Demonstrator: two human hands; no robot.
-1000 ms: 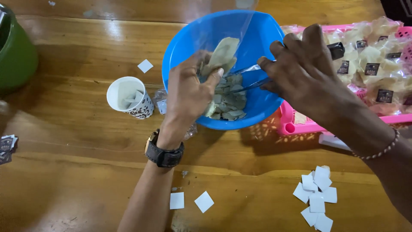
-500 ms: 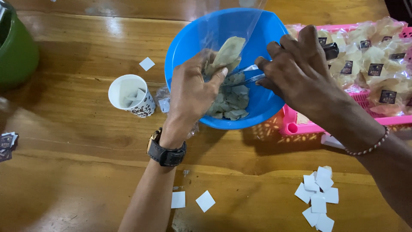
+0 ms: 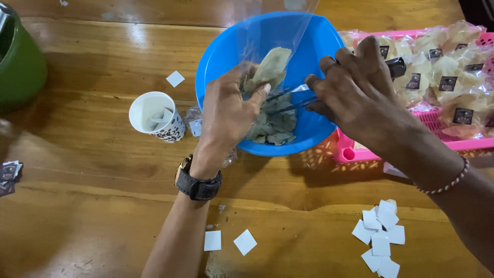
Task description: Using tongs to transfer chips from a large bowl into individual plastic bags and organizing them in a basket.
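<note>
White paper squares lie nearest on the wooden bench. Beyond them the left hand has its fingers pinched on a clear plastic bag over the blue bowl. The right hand, fingers closed around dark tongs, points them leftward at the bagged pale chip, which tilts up to the right.

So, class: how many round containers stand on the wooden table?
3. A blue bowl at the centre under both hands, a white paper cup to its left, and a green pot at the far left edge, partly cut off. Others may sit outside the view.
</note>
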